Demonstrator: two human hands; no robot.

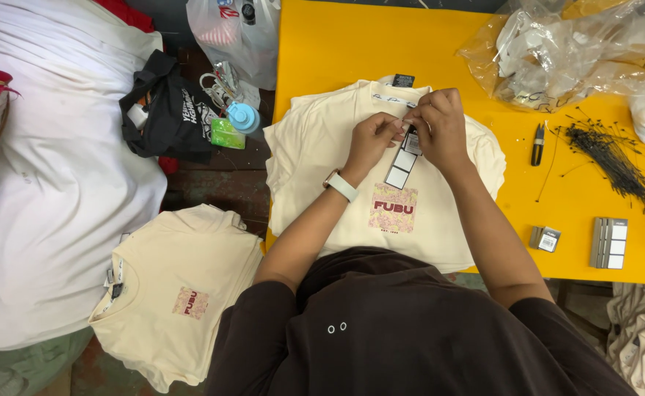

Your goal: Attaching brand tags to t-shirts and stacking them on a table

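Dark brown sleeves (410, 330) are seen at the bottom edge, both forearms stretched over a stack of cream cotton T-shirts (322, 154) on a yellow table (337, 44). A strip of white and black card hang tags (404, 160) is pinched near the top shirt's collar by the left hand (372, 139) and right hand (440, 125), fingertips closed together on it. Black plastic tag ties (609, 158), small black snips (537, 144) and spare tag stacks (608, 243) are laid to the right; another cream shirt (176, 293) lies lower left.
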